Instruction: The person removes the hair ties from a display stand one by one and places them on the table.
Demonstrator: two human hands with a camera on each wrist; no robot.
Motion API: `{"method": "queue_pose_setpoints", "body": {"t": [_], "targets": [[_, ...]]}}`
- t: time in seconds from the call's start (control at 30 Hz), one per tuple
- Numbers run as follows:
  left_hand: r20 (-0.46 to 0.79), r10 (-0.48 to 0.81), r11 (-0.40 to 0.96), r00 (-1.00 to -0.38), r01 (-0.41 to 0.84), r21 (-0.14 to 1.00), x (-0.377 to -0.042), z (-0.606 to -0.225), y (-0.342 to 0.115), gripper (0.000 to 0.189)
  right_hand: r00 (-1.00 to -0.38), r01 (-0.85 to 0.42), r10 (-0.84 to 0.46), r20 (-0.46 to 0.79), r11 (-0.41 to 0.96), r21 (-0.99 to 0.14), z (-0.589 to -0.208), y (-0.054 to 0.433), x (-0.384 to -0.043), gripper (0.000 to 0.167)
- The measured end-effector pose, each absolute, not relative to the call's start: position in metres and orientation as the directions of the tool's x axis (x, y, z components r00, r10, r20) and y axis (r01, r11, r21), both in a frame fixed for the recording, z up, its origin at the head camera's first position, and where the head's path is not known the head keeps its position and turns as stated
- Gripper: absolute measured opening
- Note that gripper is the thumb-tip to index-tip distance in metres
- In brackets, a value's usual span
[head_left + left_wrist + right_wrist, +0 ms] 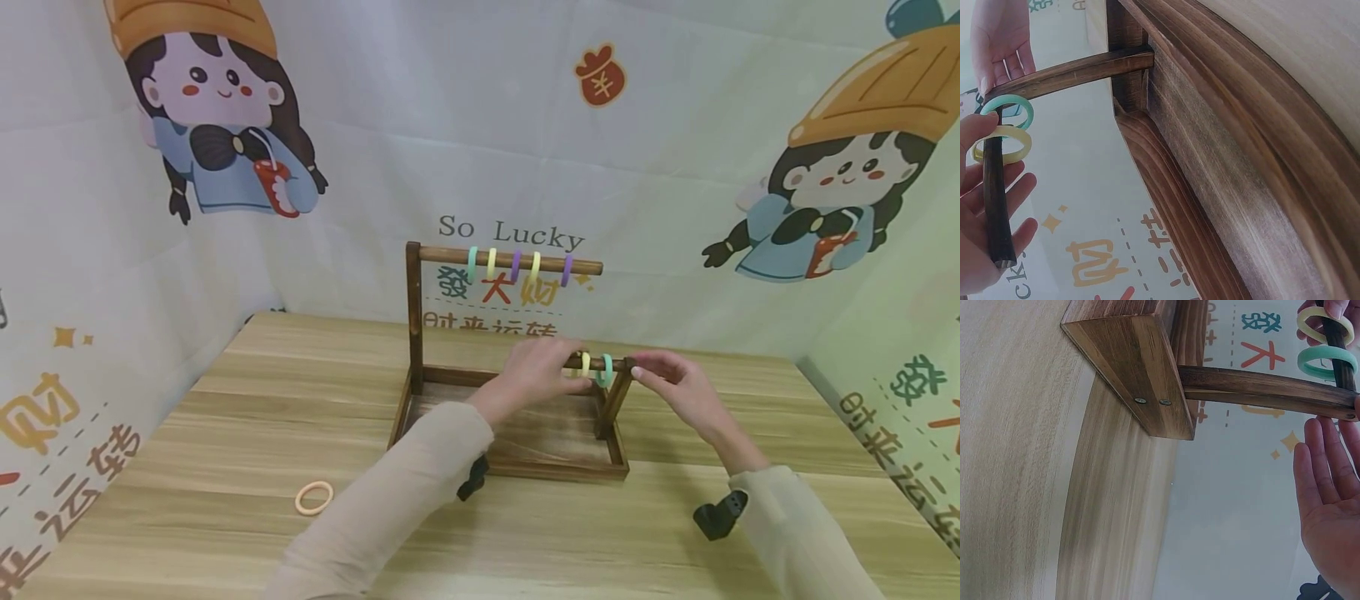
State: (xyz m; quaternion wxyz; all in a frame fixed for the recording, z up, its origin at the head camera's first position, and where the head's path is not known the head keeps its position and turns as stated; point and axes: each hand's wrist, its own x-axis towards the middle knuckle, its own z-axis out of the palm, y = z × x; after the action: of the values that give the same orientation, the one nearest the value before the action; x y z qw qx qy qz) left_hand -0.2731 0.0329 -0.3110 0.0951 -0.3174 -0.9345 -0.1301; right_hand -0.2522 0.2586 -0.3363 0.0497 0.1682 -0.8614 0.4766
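A dark wooden rack has a high bar [442,253] and a shorter low bar [997,212]. On the low bar hang a yellow ring [1022,145] and a mint green ring [1310,362], the green one closer to the post [617,402]. My left hand [531,373] is at the low bar, thumb and fingers pinching the yellow ring. At the post's top, my right hand [678,387] touches the wood, its fingers [1322,469] fairly straight. Several green, yellow and purple rings [567,271] hang on the high bar.
A peach ring [313,498] lies on the wooden table [225,417], left of the rack's tray base [525,468]. A tall post [415,317] carries the high bar at the left. Printed cloth [420,125] hangs behind and at both sides.
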Motion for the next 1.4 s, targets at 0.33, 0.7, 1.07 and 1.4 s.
{"method": "queue_pose_setpoints", "body": {"t": [0.33, 0.7, 1.07, 1.4], "targets": [[0.286, 0.585, 0.679, -0.759, 0.651, 0.338, -0.274, -0.311, 0.019, 0.048, -0.935, -0.347, -0.248, 0.254, 0.494, -0.797, -0.337, 0.26, -0.252, 0.041], [0.315, 0.569, 0.659, -0.76, 0.65, 0.378, -0.274, -0.31, 0.001, 0.046, -0.938, -0.339, -0.241, 0.248, 0.499, -0.797, -0.337, 0.259, -0.253, 0.042], [0.327, 0.54, 0.645, -0.776, 0.631, 0.431, -0.272, -0.305, -0.016, 0.044, -0.936, -0.343, -0.246, 0.25, 0.488, -0.803, -0.336, 0.258, -0.253, 0.042], [0.345, 0.505, 0.656, -0.791, 0.611, 0.443, -0.274, -0.307, -0.031, 0.044, -0.938, -0.34, -0.243, 0.249, 0.491, -0.802, -0.336, 0.259, -0.253, 0.042]]}}
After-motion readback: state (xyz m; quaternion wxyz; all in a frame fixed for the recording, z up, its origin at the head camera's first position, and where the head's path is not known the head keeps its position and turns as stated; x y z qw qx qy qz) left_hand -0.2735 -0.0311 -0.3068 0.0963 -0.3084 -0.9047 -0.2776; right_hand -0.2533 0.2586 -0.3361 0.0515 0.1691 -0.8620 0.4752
